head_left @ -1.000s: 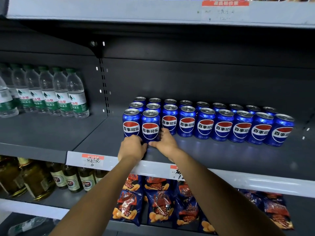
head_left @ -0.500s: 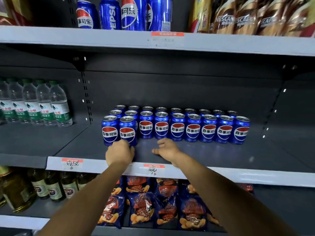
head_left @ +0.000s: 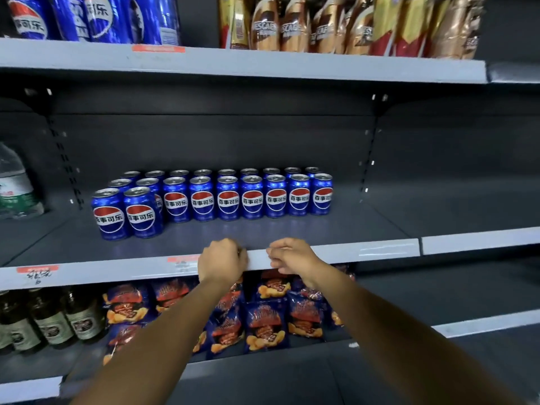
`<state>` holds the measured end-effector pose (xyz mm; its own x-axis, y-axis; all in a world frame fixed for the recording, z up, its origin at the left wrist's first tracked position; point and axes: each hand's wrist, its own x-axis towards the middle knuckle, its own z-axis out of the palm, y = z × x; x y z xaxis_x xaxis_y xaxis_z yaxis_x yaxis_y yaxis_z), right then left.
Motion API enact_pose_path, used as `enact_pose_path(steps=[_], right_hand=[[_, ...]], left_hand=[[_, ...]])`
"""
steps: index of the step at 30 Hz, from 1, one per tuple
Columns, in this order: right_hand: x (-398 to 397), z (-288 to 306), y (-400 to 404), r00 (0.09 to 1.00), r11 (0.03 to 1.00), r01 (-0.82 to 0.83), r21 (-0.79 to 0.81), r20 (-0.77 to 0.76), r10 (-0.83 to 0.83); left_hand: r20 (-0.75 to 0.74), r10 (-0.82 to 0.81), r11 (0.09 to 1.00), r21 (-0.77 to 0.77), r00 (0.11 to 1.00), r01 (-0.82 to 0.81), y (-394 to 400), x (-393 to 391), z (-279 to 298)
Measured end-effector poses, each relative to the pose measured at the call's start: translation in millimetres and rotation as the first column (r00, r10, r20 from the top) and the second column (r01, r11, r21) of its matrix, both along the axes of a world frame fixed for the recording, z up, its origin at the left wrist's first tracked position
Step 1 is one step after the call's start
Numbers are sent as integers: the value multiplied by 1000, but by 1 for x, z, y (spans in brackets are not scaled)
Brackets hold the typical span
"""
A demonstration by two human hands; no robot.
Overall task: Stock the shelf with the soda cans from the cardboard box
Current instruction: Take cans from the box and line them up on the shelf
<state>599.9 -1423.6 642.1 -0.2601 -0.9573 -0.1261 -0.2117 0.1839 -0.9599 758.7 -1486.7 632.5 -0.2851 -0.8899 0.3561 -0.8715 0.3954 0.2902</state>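
A: On the shelf point(head_left: 292, 232), where are the cans point(head_left: 228, 197) kept?

B: Three rows are seen, two cans set out front at the left. No box is shown.

A: And the hands?

B: At the shelf lip nothing is held; the left hand point(head_left: 223, 260) is loosely curled, as is the right hand point(head_left: 292, 258).

A: How should a can be handled?

B: Probably rigid, smooth and heavy when full; it is best gripped round the middle and kept upright.
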Motion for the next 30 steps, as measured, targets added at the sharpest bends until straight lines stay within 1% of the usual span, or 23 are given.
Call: enact_pose_path(steps=[7,10,13,17,19,23,26,27,30], right_hand=[[-55,-42,63,1000,985,-5,172,-18,9],[-74,-70,86,1000,966,17,258,7,-20],[-88,-105,108,996,939,21,344,72,-49],[-94,-155,130,991,894,5,448,115,-63],[-93,-181,139,987,869,-3,494,143,-78],[-88,-228,155,976,819,25,573,163,-144],[-86,-257,171,962,787,60,615,174,-209],[-86,-267,176,958,774,67,629,176,-226],[-92,-299,194,951,742,87,665,168,-261]], left_hand=[[26,-157,987,38,987,156,47,-51,-23],[38,-217,972,99,976,212,64,-66,-43],[60,-259,955,164,964,247,79,-78,-72],[108,-324,916,285,940,283,92,-87,-119],[148,-351,894,348,924,284,97,-88,-143],[244,-450,828,476,859,298,104,-89,-191],[293,-492,776,576,820,259,110,-87,-228],[303,-496,761,603,814,239,113,-87,-241],[284,-450,718,678,847,154,127,-85,-273]])
